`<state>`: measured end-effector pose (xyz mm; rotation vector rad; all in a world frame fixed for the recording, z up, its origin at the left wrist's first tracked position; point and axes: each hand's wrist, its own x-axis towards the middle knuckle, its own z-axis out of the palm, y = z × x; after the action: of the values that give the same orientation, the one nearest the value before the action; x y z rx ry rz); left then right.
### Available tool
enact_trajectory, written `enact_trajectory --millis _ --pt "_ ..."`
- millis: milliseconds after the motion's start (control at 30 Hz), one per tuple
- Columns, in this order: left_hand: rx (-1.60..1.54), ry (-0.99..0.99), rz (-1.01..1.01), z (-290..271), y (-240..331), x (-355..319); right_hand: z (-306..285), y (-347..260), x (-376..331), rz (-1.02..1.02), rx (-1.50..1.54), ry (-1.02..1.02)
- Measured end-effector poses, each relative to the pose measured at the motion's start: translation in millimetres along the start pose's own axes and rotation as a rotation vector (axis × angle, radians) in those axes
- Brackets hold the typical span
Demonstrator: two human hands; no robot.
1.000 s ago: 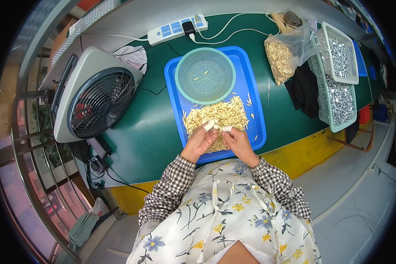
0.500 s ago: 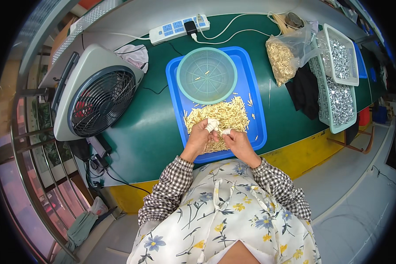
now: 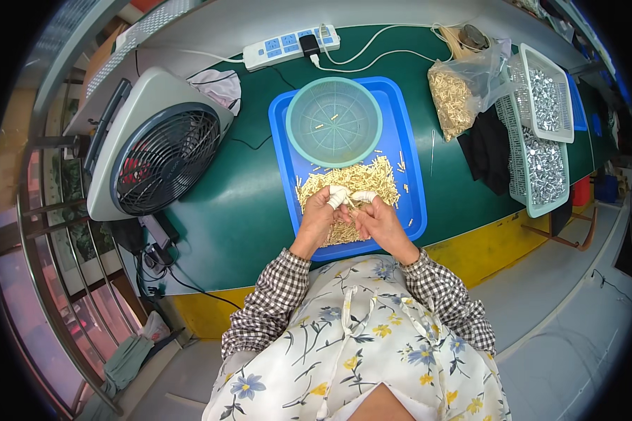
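Over a heap of small brass-coloured pins [image 3: 361, 175] in a blue tray [image 3: 420, 168], my two hands meet with their fingertips nearly touching. My left hand [image 3: 316, 223] is closed in a pinch, its thumb and forefinger wrapped in white tape. Facing it, my right hand [image 3: 380, 226] is closed too, with white tape around its thumb or finger. Small brass-coloured pins show between the fingertips of both hands, partly hidden by the fingers. Behind the heap, a round green plastic basket [image 3: 333, 123] rests in the tray with a couple of pins on its bottom.
A grey box fan [image 3: 163, 151] stands at the left, a power strip [image 3: 288, 46] at the back. To the right are a clear bag of brass-coloured pins [image 3: 451, 102], a dark cloth [image 3: 486, 151], a thin metal rod [image 3: 432, 151], and baskets of silvery parts [image 3: 544, 172].
My right hand has moved closer to the left, its taped digit now meeting the left fingertips. The whole view has shifted slightly.
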<state>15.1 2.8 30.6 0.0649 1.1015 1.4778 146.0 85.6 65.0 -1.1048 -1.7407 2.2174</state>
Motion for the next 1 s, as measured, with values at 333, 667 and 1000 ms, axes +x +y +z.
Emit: enact_trajectory --millis 333,667,1000 --pt "-0.122 -0.082 -0.044 0 8 -2 7 -13 5 -0.118 -0.059 0.018" --pt "-0.049 -0.136 -0.095 9 31 22 -2 -22 42 -0.112 0.184 0.025" --pt "-0.123 -0.029 -0.040 17 36 45 -4 -27 53 -0.147 0.310 0.030"
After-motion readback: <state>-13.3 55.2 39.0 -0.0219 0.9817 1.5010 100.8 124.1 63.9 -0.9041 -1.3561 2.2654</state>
